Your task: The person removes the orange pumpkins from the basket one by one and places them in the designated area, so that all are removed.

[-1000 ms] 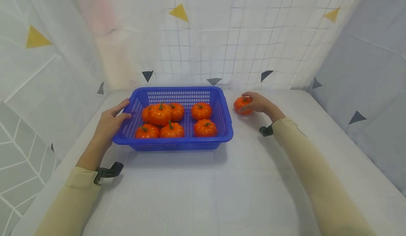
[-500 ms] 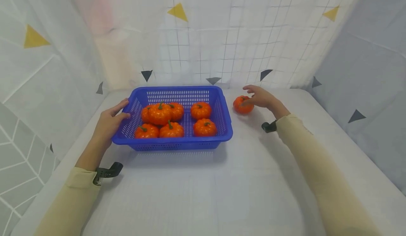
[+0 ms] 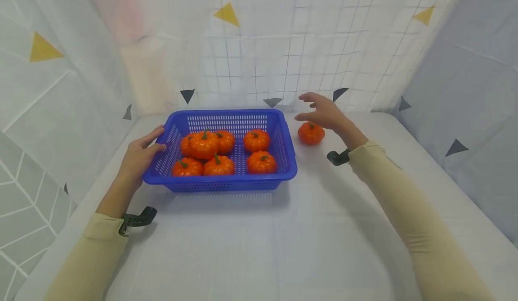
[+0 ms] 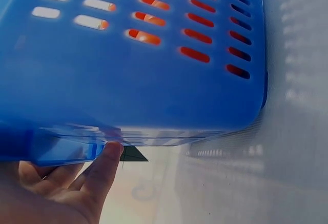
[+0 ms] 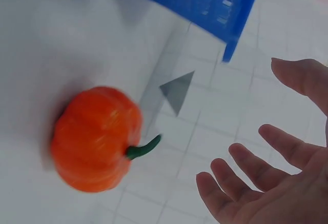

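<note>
My left hand (image 3: 139,159) holds the left rim of a blue slotted plastic basket (image 3: 222,179); in the left wrist view its fingers (image 4: 105,170) lie against the basket's outside below the rim. Several small shiny orange pumpkins with green stems are inside, one pumpkin (image 3: 204,145) resting on top of others at the left. Right of the basket, a single orange pumpkin (image 3: 310,134) sits on the table. Just above it hovers my right hand (image 3: 323,113), fingers spread and nothing held; the right wrist view shows a gap between the hand and this pumpkin (image 5: 97,139).
The white-covered table (image 3: 251,247) stretches in front of the basket and to the right. A white grid-lined sheet (image 3: 267,44) hangs behind it, with a grey sheet (image 3: 477,89) along the right side and a patterned one (image 3: 32,166) at the left.
My right hand has let go of the lone pumpkin, first drawing slightly right, then rising above it. That pumpkin stays put, as do the basket and my left hand.
</note>
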### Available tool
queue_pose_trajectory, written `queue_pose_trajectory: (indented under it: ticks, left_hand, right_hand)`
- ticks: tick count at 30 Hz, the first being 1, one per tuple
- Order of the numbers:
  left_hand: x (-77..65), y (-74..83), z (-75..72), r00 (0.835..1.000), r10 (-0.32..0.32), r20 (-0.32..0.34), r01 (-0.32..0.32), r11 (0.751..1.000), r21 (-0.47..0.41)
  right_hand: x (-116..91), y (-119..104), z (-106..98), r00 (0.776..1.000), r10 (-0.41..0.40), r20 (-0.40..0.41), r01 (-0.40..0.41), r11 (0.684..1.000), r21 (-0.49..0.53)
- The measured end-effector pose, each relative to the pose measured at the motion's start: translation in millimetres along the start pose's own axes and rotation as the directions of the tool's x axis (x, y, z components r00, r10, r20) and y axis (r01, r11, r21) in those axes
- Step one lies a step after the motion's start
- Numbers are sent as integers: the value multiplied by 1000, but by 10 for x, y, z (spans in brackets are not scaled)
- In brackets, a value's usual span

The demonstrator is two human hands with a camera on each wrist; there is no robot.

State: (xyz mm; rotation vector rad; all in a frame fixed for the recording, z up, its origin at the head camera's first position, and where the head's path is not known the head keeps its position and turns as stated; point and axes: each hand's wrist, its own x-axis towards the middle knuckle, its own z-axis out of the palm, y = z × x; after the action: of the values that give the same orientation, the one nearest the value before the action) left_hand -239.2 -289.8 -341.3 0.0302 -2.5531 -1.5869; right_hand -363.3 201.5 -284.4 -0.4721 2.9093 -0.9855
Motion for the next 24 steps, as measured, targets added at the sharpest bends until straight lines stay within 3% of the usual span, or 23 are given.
queue_pose_trajectory:
  ticks: [11,24]
  left_hand:
    - [50,-24,6,1000,8,2,-8,1000,-10]
    - [9,-12,15,1000,6,-9,-6,1000,8]
  right_hand:
    - [-116,-508,57,994,-106,-23,106,994,-2]
    - [-146,-994,163,968,-247,53,247,969,16]
